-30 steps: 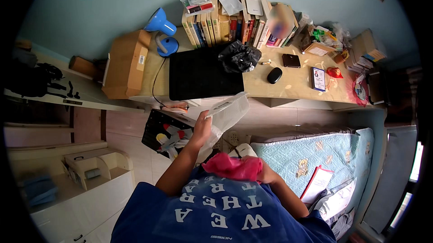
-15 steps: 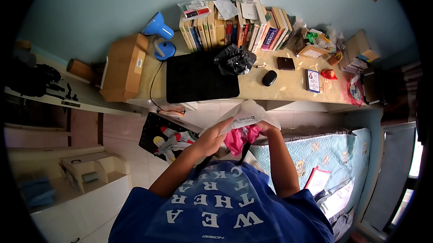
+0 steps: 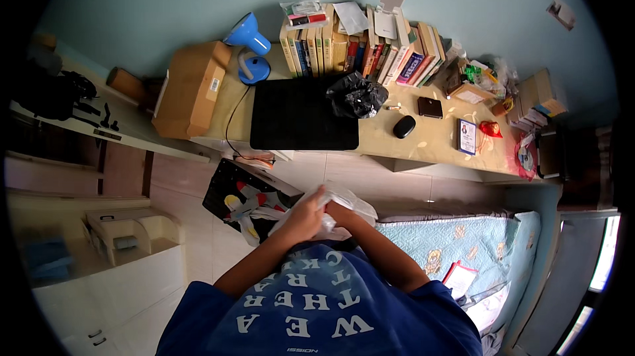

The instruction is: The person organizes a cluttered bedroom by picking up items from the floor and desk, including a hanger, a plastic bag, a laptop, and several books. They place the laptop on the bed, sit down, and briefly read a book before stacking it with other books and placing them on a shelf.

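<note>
In front of my waist is a whitish, translucent plastic bag (image 3: 357,202). My left hand (image 3: 307,217) is closed on its rim, thumb up. My right hand (image 3: 338,214) reaches across to the left, into the bag's mouth beside the left hand. Its fingers are hidden by the plastic and the left hand, so what they hold does not show. Just left of the bag, a black case or box (image 3: 225,192) stands low down with grey, red and white cloth-like pieces (image 3: 254,207) over it.
Ahead runs a desk (image 3: 423,148) with a black laptop (image 3: 291,118), a crumpled black plastic bag (image 3: 357,95), a mouse (image 3: 404,126), a blue lamp (image 3: 254,70), a cardboard box (image 3: 192,91) and a row of books (image 3: 364,45). On the right is a bed (image 3: 423,237).
The white bag has come lower and closer to my body. My right hand has moved left into it. The pink plastic seen before is now out of sight.
</note>
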Tool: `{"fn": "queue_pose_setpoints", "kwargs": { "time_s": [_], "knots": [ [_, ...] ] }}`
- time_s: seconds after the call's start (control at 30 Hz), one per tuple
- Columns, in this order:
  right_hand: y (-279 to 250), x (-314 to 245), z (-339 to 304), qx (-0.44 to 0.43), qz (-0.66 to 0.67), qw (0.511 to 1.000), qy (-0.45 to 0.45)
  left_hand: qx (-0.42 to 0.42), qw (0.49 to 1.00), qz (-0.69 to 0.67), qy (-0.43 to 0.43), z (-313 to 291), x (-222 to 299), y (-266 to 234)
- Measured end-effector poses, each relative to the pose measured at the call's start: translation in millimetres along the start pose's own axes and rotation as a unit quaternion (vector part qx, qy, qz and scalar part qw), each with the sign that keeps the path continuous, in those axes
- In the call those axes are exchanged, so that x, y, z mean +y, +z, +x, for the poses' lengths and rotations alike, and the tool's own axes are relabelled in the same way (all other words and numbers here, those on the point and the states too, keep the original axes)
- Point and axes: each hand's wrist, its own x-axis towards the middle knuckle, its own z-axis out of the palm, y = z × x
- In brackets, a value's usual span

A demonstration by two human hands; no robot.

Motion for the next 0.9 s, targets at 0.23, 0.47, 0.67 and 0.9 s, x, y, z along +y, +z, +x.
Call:
{"fn": "queue_pose_setpoints", "kwargs": {
  "time_s": [0.23,0.47,0.67,0.9],
  "knots": [
    [-142,2,-32,0.121,0.25,0.957,-0.087,0.11,0.991,-0.076,-0.019,-15,-39,-26],
    [-204,44,94,0.415,-0.08,0.9,0.106,0.121,0.954,-0.243,-0.13,-40,-30,-30],
    [-191,82,151,0.402,-0.106,0.901,0.126,0.141,0.936,-0.255,-0.2,-60,-42,-17],
    [-191,82,110,0.301,-0.26,0.915,0.063,0.176,0.929,-0.255,-0.202,-49,-58,-22]
  ]
}}
